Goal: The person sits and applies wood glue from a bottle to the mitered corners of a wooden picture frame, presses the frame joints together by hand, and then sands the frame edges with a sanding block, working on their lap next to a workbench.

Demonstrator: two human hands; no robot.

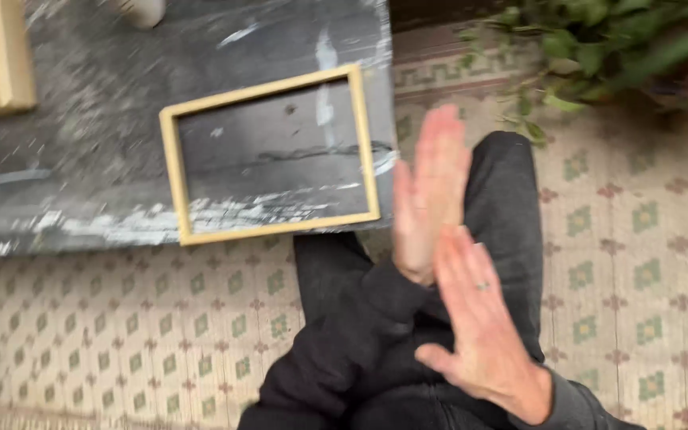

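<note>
Looking straight down here, both hands are empty and hovering flat over the person's lap, nothing pinched or gripped. The left hand (430, 195), coming out of a dark sleeve, is held open with its fingers straight and pressed together, tips pointing away toward the table edge. It's motion-blurred, so finer detail is hard to tell. The right hand (483, 322) sits nearer the camera, also open, fingers straight and close together with the thumb stuck out to the side, and there's a thin silver ring (482, 285) on 1 finger. The 2 hands overlap a bit, the right one's fingertips just in front of the left wrist.

Nearest thing to them is a pale wooden rectangular picture frame (170, 171), lying flat on a dark grey marble tabletop with white streaks (81, 103), close to the table's near corner and just beside the left hand, not touching it. A 2nd pale wooden frame (5, 56) sits at the far left edge, mostly cut off. Below is a cream floor with a green and red tile pattern (639, 263), black trousers (511, 199), and a leafy green plant (599, 40) top right.
</note>
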